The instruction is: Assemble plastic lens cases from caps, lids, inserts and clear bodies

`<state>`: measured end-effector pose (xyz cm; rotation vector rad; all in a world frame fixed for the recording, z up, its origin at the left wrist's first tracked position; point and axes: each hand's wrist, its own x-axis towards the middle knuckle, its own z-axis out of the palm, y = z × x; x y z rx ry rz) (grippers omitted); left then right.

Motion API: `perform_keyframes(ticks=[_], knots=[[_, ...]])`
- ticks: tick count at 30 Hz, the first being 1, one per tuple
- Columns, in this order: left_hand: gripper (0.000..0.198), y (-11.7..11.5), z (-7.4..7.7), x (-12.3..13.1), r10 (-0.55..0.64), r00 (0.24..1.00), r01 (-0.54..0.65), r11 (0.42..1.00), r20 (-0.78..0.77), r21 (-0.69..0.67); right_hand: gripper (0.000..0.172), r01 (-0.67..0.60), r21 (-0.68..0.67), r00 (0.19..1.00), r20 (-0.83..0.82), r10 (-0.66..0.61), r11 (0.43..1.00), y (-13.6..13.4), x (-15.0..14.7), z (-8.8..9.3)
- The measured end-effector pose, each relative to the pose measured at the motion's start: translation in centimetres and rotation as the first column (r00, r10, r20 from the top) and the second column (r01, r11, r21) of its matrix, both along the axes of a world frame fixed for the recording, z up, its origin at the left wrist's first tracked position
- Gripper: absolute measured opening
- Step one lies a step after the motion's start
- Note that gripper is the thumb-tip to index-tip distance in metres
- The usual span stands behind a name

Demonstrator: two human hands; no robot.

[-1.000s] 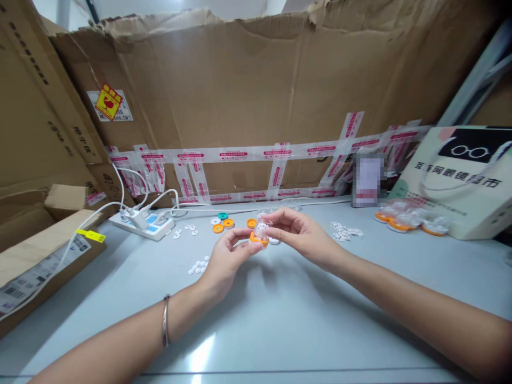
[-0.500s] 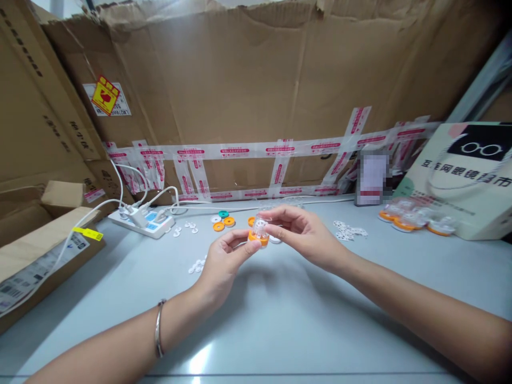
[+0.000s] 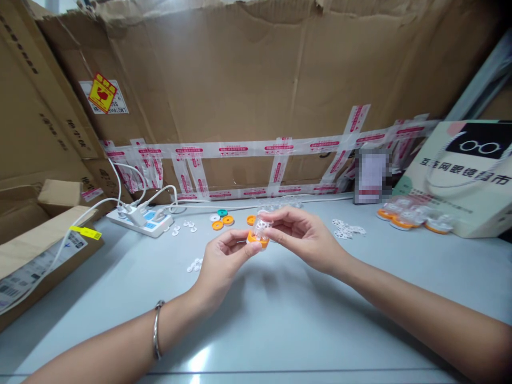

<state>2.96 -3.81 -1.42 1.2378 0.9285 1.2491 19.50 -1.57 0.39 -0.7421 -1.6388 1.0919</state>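
Above the middle of the table, my left hand [image 3: 226, 258] pinches the orange, white-bottomed base of a small round plastic case [image 3: 259, 240]. Its clear upper part is gripped between the thumb and fingers of my right hand [image 3: 307, 238]. White spoked detail shows through the clear plastic. The two parts are close together and tilted; whether they are joined I cannot tell. Behind my hands lie an orange ring [image 3: 251, 220] and several clear plastic pieces [image 3: 280, 202], partly hidden.
Coloured rings [image 3: 222, 220] and small white discs [image 3: 195, 265] lie left. White perforated pieces [image 3: 346, 229] and similar clear-and-orange cases [image 3: 414, 214] lie right, near a printed bag [image 3: 464, 176]. A power strip [image 3: 140, 220] and cardboard box [image 3: 44, 250] stand left. Behind is a large carton [image 3: 224, 80].
My right hand has shifted slightly and its fingers sit a little differently on the clear upper part. Both hands keep hold of the case. The view has moved slightly.
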Motion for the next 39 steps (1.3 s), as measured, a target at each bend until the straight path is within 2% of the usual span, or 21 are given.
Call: perform_keyframes(ticks=[6, 10, 12, 17, 19, 25, 27, 29, 32, 37, 39], knots=[[0.020, -0.2, -0.3, 0.3, 0.086, 0.996, -0.085, 0.995, -0.015, 0.044, 0.018, 0.070, 0.035, 0.997, 0.012, -0.071, 0.997, -0.2, -0.5, -0.7], [0.023, -0.2, -0.8, 0.6, 0.153, 0.987, -0.147, 0.983, -0.051, 0.107, 0.022, 0.136, 0.004, 0.991, 0.013, -0.136, 0.991, -0.2, -1.0, -1.3], [0.024, -0.2, -0.7, 0.7, 0.143, 0.988, -0.137, 0.987, -0.061, 0.084, 0.022, 0.116, -0.036, 0.993, -0.030, -0.117, 0.993, -0.2, -1.0, -1.3], [0.024, -0.4, -0.1, 0.5, 0.104, 0.993, -0.103, 0.994, -0.059, 0.026, 0.019, -0.054, -0.164, 0.980, -0.200, 0.021, 0.985, 0.0, -0.8, -0.8], [0.024, -0.5, 0.0, 0.4, 0.099, 0.993, -0.097, 0.995, -0.065, 0.031, 0.019, -0.086, -0.189, 0.971, -0.236, 0.040, 0.978, 0.1, -0.8, -0.8], [0.027, -0.6, -0.5, 0.6, 0.077, 0.996, -0.077, 0.997, -0.047, -0.003, 0.027, 0.109, -0.160, 0.967, -0.213, -0.142, 0.981, -0.3, -1.6, -1.4], [0.026, -0.4, -0.6, 0.6, 0.070, 0.996, -0.070, 0.998, -0.048, -0.004, 0.026, 0.092, -0.182, 0.961, -0.240, -0.135, 0.979, -0.6, -1.7, -1.5], [0.024, -0.3, -0.6, 0.5, 0.059, 0.998, -0.060, 0.998, -0.036, -0.002, 0.023, 0.018, -0.220, 0.958, -0.274, -0.080, 0.975, -0.7, -1.6, -1.4], [0.025, 0.0, -0.6, 0.2, 0.011, 0.999, -0.011, 1.000, 0.043, -0.013, 0.020, -0.051, -0.230, 0.958, -0.285, -0.017, 0.972, -0.8, -1.5, -1.3], [0.024, 0.1, -0.9, 0.1, -0.064, 0.993, 0.067, 0.997, 0.103, -0.028, 0.023, 0.094, -0.141, 0.964, -0.235, -0.126, 0.986, -0.6, -1.4, -1.6], [0.025, 0.1, -0.8, 0.2, -0.065, 0.991, 0.070, 0.997, 0.121, -0.032, 0.022, 0.086, -0.152, 0.964, -0.236, -0.121, 0.985, -0.6, -1.4, -1.6]])
